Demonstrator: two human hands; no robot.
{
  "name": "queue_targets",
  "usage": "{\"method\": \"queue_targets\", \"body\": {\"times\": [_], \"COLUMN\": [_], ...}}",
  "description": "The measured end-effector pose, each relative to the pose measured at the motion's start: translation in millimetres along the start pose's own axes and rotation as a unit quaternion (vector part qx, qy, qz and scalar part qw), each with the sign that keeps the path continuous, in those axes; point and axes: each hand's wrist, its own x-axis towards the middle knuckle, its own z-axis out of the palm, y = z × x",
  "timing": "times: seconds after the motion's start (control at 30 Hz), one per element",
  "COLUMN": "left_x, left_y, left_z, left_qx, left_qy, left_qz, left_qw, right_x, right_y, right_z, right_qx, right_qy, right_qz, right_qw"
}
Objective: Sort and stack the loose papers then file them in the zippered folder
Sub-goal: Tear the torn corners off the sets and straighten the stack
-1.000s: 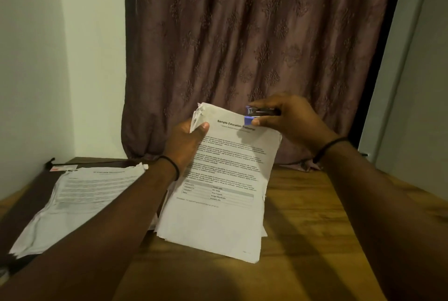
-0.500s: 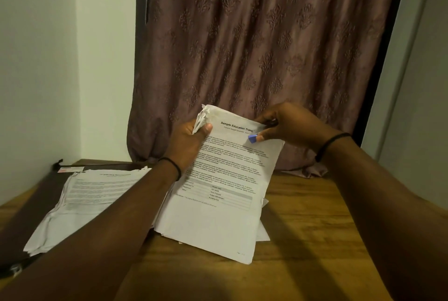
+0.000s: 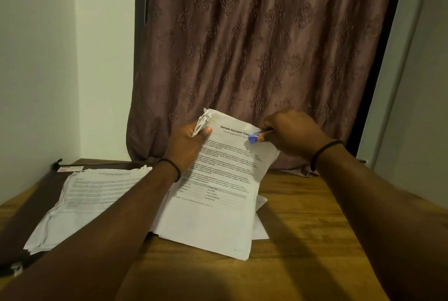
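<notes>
left hand (image 3: 191,145) grips the paper bundle (image 3: 218,203) at its 11 o'clock corner, thumb on the front sheet, fingers curled behind; that corner is crumpled and fanned. right hand (image 3: 291,135) is curled tight, pinching a small blue-tipped tool (image 3: 253,140) between thumb and fingers; the blue tip sits on the bundle's top edge at about 1 o'clock. can't tell what the tool is, most of it is hidden in the fist. the bundle is tilted up, printed side to the camera, its lower edge down by the table (image 3: 315,240). a loose sheet (image 3: 260,230) pokes out from under it at 4 o'clock. a second stack (image 3: 80,199) lies flat at 9 o'clock of the bundle, on a dark folder (image 3: 34,194). curtain (image 3: 254,46) at 12 o'clock.
</notes>
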Motion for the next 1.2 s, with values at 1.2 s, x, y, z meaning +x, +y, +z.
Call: {"method": "queue_targets", "body": {"times": [1.2], "left_x": [8.9], "left_y": [-15.4], "left_z": [-33.3], "left_qx": [0.046], "left_qy": [0.137], "left_qz": [-0.107], "left_qw": [0.984], "right_x": [-41.5], "right_y": [-52.3], "right_z": [75.9], "right_qx": [0.612], "right_qy": [0.046], "right_qz": [0.137], "right_qw": [0.777]}}
